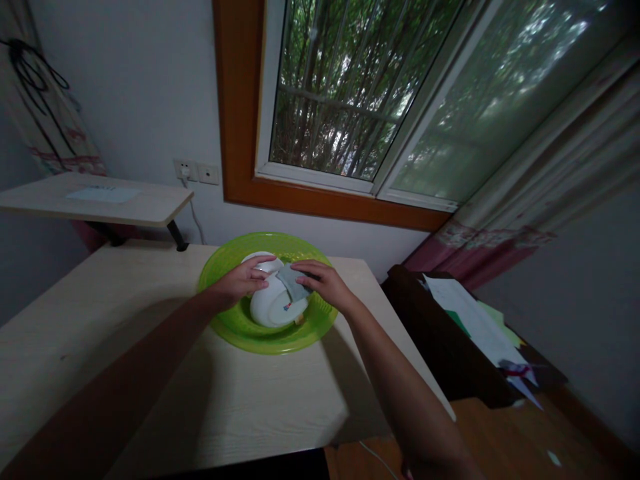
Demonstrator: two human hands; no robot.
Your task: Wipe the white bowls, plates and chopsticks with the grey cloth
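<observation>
Holding a white bowl [270, 308] with our left hand [245, 279], we see from the head view that it lies tilted inside a green basin [280, 348], with its rounded outer side and its base turned up toward us. Our left thumb presses against the upper left part of the bowl, and the other left fingers are bent and reach farther back, over a second white piece [256, 256]; whether this piece is a separate dish, we cannot tell. Our right hand [325, 280] grips a grey cloth [296, 285] between the thumb and the fingers, and this cloth lies against the upper right part of the bowl. The basin rests on a pale wooden table [270, 393]. As for writing, we find on the bowl a small coloured mark [287, 307] in red and blue, just beside the lower edge of the cloth, but it is too small to be read. On the raised shelf [120, 212] at the left lies a pale sheet [103, 195] with dark marks, which we also cannot read. The papers [470, 313] at the right side show us no legible word.
</observation>
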